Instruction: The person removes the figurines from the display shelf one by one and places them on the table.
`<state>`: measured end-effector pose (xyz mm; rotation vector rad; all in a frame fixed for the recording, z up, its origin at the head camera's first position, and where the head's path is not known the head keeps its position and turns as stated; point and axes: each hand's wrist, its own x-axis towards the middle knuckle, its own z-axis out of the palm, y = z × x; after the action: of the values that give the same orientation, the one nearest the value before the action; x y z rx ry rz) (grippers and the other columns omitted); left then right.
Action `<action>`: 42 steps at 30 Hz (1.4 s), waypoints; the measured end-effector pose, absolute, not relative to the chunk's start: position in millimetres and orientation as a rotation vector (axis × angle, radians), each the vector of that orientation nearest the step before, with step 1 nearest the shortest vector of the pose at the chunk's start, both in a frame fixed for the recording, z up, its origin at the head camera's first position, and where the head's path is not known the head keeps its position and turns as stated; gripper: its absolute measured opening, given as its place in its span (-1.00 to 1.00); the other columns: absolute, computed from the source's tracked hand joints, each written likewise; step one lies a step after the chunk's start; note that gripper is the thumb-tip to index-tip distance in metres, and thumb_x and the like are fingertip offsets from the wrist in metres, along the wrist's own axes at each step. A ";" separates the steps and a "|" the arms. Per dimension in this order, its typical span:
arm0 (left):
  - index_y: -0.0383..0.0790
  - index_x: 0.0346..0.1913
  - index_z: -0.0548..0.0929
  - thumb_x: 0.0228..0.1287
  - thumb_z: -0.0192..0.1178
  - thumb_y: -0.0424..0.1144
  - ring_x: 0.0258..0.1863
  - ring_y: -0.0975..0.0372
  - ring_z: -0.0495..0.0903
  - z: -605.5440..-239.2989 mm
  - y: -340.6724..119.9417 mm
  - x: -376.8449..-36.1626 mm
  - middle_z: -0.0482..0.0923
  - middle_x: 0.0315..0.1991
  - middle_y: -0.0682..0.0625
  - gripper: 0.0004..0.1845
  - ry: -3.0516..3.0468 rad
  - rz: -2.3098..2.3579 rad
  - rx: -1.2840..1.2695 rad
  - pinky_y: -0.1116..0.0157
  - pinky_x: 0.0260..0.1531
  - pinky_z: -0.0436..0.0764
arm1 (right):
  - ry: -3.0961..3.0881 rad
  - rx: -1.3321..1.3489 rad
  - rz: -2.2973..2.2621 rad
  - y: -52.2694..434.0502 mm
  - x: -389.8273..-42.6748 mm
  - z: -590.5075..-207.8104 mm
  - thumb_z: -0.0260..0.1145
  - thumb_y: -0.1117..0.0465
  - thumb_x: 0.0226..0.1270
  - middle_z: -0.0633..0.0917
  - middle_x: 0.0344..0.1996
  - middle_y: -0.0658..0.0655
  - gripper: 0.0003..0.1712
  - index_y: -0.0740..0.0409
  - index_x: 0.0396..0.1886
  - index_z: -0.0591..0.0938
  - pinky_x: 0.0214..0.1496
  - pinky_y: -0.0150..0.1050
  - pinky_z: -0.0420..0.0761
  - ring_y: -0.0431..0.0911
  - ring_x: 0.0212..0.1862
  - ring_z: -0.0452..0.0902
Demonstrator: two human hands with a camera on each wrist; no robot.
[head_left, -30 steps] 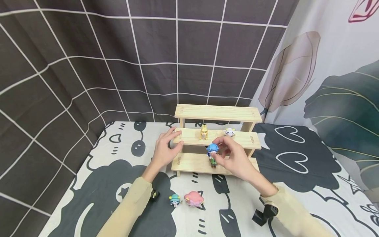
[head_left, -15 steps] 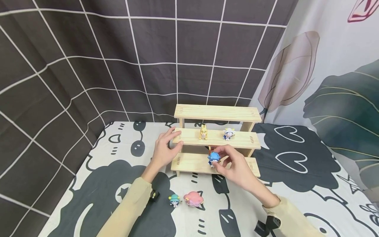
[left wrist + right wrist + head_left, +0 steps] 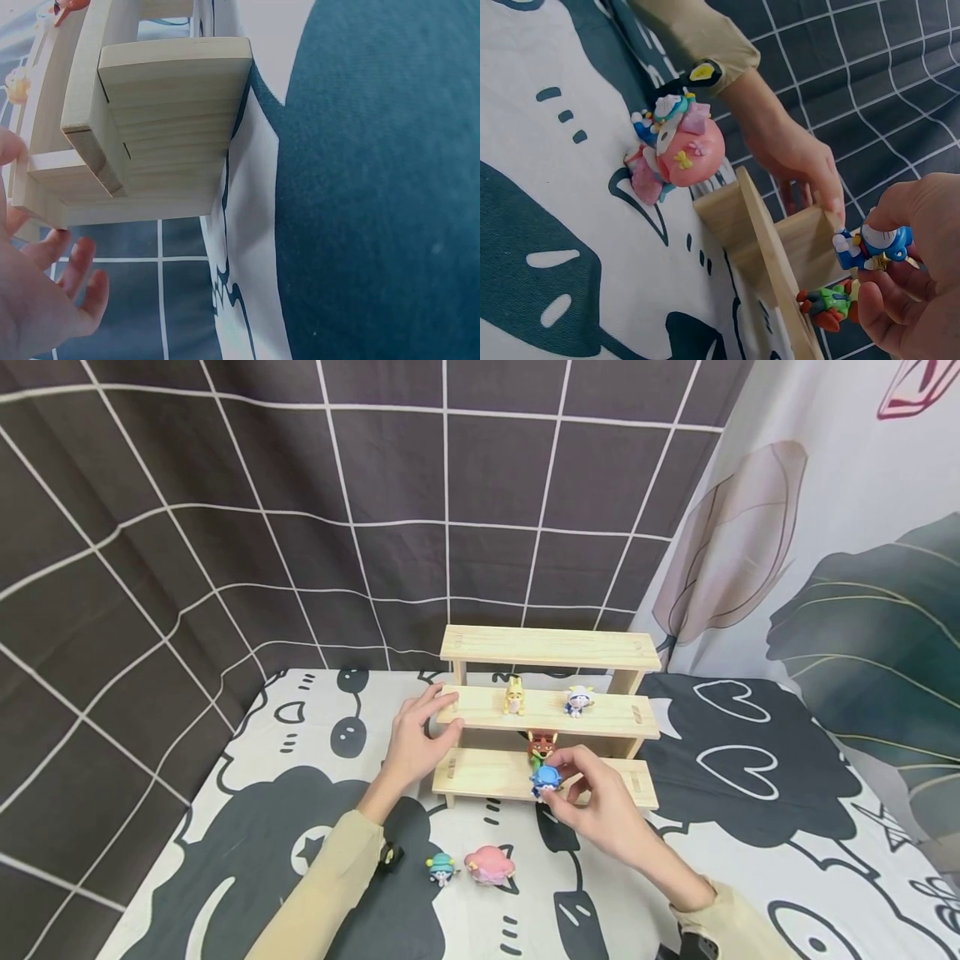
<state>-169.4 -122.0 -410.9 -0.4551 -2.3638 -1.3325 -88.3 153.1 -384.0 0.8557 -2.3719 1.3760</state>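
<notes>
Head cam looks down, fwd over the wooden shelf (image 3: 547, 718); left wrist cam close at its end (image 3: 150, 127); right wrist cam low across cloth. All share shelf.

the person wears a soft tan top with long sleeves. the left sleeve (image 3: 322, 893) ends at the wrist, and a small black camera with a yellow spot (image 3: 390, 857) sits under it at 5 o'clock. the right sleeve (image 3: 731, 922) is the same tan, with a black strap (image 3: 693, 947) below it. both hands are bare.
</notes>
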 end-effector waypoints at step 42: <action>-0.26 0.17 0.68 0.22 0.36 -0.29 0.24 -0.09 0.42 -409.1 -121.0 -167.4 0.42 0.36 -0.21 -0.57 -2.364 -1.345 -0.448 -0.08 0.18 0.45 | -2.431 0.813 1.417 153.8 -56.1 -415.1 0.54 0.56 -0.05 0.62 -0.28 -0.04 -0.47 0.16 -0.08 0.56 -0.47 -0.31 0.59 -0.12 -0.35 0.56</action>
<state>-167.4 -121.0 -409.1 -0.4479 -2.3636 -1.3447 -56.1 153.8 -415.1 0.8125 -2.4309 1.4168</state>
